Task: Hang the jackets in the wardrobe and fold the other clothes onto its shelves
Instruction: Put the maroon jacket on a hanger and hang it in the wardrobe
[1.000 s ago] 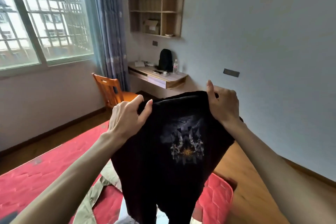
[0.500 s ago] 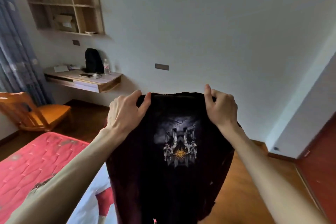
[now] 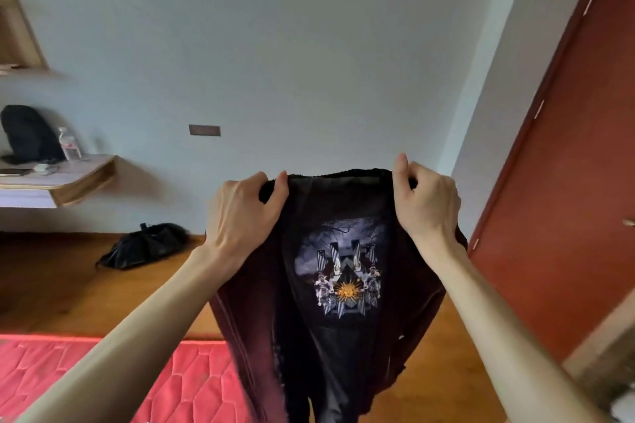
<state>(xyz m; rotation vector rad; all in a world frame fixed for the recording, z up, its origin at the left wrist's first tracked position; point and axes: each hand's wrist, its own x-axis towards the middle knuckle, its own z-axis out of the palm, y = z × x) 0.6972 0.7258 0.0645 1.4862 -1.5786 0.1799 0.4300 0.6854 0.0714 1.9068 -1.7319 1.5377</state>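
Red door [image 3: 567,182] on the right, wooden floor [image 3: 51,285] below, red mattress [image 3: 103,378] bottom left. Dark shirt [image 3: 340,336] with a printed graphic hangs in mid-air in front of the person, above the floor by the mattress edge. Left hand [image 3: 240,216] and right hand [image 3: 426,206] each grip its top edge, fingers curled round the cloth. Table [image 3: 68,172] at far left carries a backpack [image 3: 27,134] and bottle [image 3: 69,144]. Black bag [image 3: 144,245] lies on the floor.

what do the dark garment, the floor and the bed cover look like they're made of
Dark garment, gripped by the left hand and right hand: soft matte fabric, likely cotton knit, draping limply, with a printed graphic.
Floor: orange-brown wood or laminate with a slight sheen.
Bed cover: red quilted textile, stitched in panels.
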